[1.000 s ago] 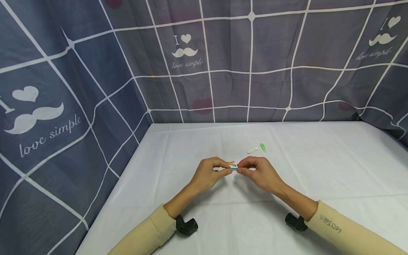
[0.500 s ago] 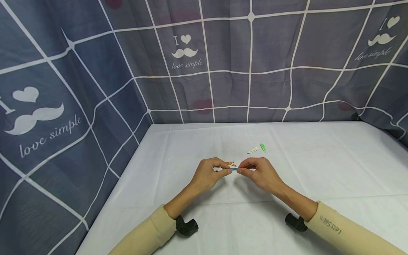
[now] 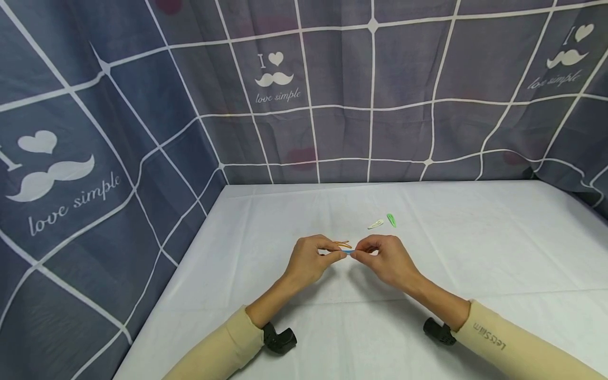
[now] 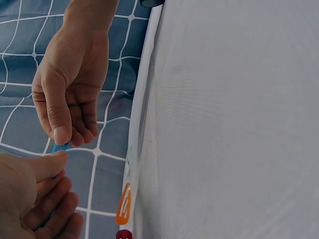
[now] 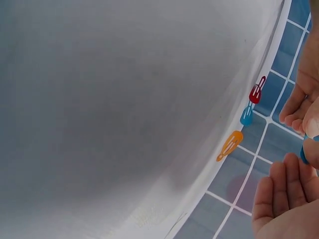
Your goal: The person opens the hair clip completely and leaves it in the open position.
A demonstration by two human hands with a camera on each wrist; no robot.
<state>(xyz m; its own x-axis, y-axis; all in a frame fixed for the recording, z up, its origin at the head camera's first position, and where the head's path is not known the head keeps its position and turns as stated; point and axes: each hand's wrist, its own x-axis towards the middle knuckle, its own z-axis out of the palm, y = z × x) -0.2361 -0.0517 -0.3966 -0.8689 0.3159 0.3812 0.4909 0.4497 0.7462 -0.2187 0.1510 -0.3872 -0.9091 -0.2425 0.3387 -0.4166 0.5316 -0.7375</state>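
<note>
A blue snap hair clip (image 3: 349, 252) is held between both hands above the white table. My left hand (image 3: 310, 259) pinches its left end with thumb and index finger, and my right hand (image 3: 390, 259) pinches the right end the same way. Most of the clip is hidden by the fingertips. In the left wrist view only a bit of the blue clip (image 4: 60, 147) shows between the two thumbs. Just beyond the left fingertips lies an orange snap clip (image 3: 344, 244), seen whole in the right wrist view, where a second blue clip (image 5: 246, 115) and a red clip (image 5: 257, 90) lie beside it.
Farther back on the table (image 3: 475, 237) lie a whitish clip (image 3: 376, 224) and a green clip (image 3: 391, 220). A dark checked curtain (image 3: 337, 132) hangs along the back and left sides. A black wrist camera (image 3: 280, 339) sits below the left sleeve.
Both hands stay almost still with the blue hair clip between them. The right fingertips have come slightly closer to the left ones, and a little less blue shows.
</note>
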